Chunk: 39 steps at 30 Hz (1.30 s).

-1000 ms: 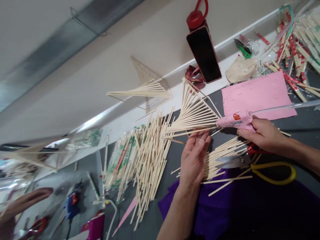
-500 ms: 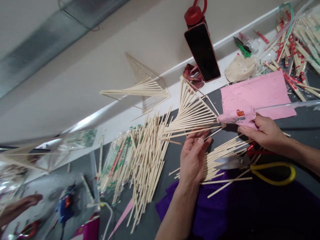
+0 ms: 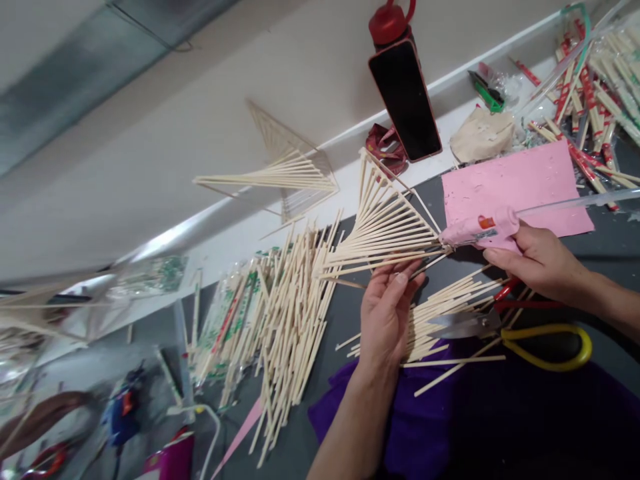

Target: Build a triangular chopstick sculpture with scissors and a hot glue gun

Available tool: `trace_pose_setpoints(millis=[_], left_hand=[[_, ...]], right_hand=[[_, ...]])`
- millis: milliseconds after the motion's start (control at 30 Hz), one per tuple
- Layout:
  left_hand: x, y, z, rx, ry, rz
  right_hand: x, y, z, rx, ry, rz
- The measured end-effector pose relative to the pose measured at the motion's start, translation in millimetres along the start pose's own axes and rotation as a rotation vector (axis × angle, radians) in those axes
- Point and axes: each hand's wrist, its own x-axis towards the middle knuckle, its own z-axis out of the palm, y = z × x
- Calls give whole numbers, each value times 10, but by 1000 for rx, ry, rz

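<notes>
My left hand (image 3: 389,310) is closed on the lower edge of a frame of thin wooden sticks (image 3: 387,223), whose sticks fan out in a twisted row. In my right hand (image 3: 537,263) is a pink hot glue gun (image 3: 483,228), a clear glue stick (image 3: 575,203) running out of its back. The gun's nozzle meets the frame's right corner, where several sticks come together. Under my hands lie loose sticks (image 3: 450,303) and a pair of scissors (image 3: 543,343) with yellow and red handles.
A sheet of pink foam (image 3: 520,190) lies behind the glue gun. A phone (image 3: 407,100) leans on a red-capped bottle (image 3: 387,25). Left of me are a heap of sticks (image 3: 295,340), another stick frame (image 3: 275,177) and a blue glue gun (image 3: 120,413). Another person's hand (image 3: 47,413) shows at far left.
The glue gun and my right hand have shifted slightly right, the nozzle staying at the frame's corner. My left hand keeps its hold. The other person's hand at far left has moved.
</notes>
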Motion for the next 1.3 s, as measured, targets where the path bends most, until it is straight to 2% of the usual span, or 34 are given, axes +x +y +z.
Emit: trace_pose_setpoints(millis=[400,600,800,1300], left_hand=[[3,0,8,-14,-13,-15],[11,-8,6,-29,-9,-12],[27,-20,-10,1,-18,35],[96,-62,9,-3,50,87]], right_hand=[[-47,35,110,-23,-1,40],[-64,-34,159,2,-65,63],[-62,-24,196,-20,-29,36],[-68,-5,223,74,-54,32]])
